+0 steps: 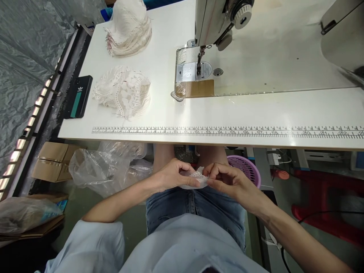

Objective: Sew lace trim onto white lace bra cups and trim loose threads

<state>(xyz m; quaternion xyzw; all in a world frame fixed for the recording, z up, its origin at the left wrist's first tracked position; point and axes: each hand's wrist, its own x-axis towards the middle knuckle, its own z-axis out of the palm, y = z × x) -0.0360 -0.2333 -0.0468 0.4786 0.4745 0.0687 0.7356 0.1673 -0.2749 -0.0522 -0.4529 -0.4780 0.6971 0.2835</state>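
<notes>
Over my lap, below the table's front edge, both hands hold a small piece of white lace fabric [199,178]. My left hand [178,176] pinches it from the left, thumb on top. On the other side my right hand [226,180] grips its right edge between thumb and fingers. The underside of the fabric and some fingertips are hidden. On the white table, a loose pile of white lace pieces [125,93] lies at the left, and a neater stack of cream fabric pieces [129,30] sits behind it.
A sewing machine [210,22] stands on the table [159,113], its needle and presser foot [199,64] over the metal plate. A ruler scale runs along the front edge. A phone [78,96] lies at the left. Below are a cardboard box [54,161], plastic bags [105,170] and a purple basket [247,168].
</notes>
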